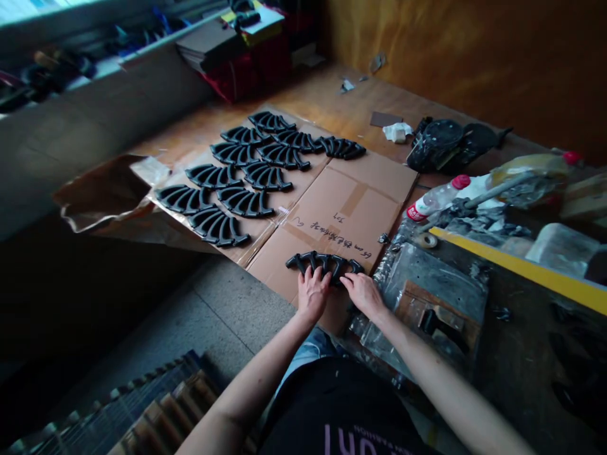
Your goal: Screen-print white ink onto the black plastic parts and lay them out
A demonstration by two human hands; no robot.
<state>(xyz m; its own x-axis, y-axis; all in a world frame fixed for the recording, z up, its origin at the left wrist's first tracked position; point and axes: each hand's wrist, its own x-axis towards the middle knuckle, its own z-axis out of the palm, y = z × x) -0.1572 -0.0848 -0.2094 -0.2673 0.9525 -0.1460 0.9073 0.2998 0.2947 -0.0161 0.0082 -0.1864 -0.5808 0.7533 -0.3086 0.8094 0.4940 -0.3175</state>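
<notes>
Black and glossy, a curved piece with a row of ribs (323, 260) lies near the right corner of the flattened brown cardboard (379, 183) on the brown wooden tabletop (332, 95), close to the cardboard's near edge. Both bare hands are at it, on its near side. The left hand (313, 298) has its fingers spread along the lower rim, touching the ribs, while the right hand (365, 294) has its fingertips at the right end. The hands are slightly apart from each other; whether either one is truly clamped on the piece, I cannot tell, since the undersides of the fingers are hidden.

Toward the cardboard's far left side, similar black fan-shaped pieces (215, 227) lie flat in loose, staggered rows, some touching or nearly so. Handwriting marks the bare stretch between them and the hands.

The step in hand looks like placing or adjusting this single piece. As I judge it, the next move calls for light, even contact at both ends, so that the curve does not swing round or slide over the near edge. To the right, a clear plastic bottle with a red cap (439, 197) lies tilted among clutter, well away from the fingers.
</notes>
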